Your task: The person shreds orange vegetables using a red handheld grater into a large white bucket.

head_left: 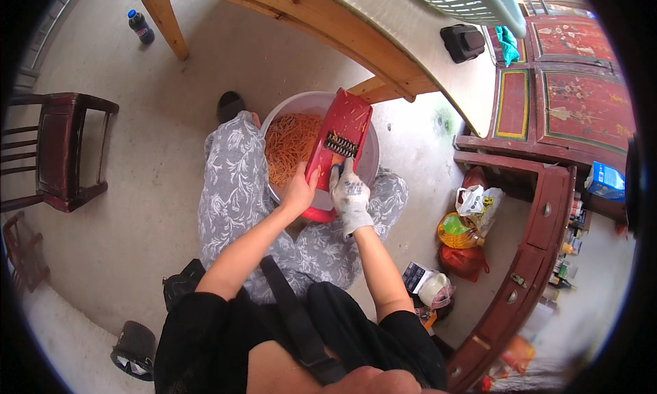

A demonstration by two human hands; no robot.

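A red grater (347, 124) with a metal blade strip across its middle slants over a large pale basin (373, 151). Orange carrot shreds (291, 148) are heaped inside the basin, and a few bits cling to the board. My bare left hand (299, 191) grips the board's left edge, fingers closed round it. Wearing a white work glove, my right hand (350, 194) is on the board just below the blades. Its fingers are closed on a small orange carrot piece (337, 160), mostly hidden by the glove. The grater's rounded red handle (319, 215) points toward me.
The basin stands between my legs. A wooden table (328, 21) spans the far side. At left are a dark wooden chair (72, 151) and a bottle (140, 27). Bags and an oil bottle (458, 230) lie by the red cabinet (540, 216) at right.
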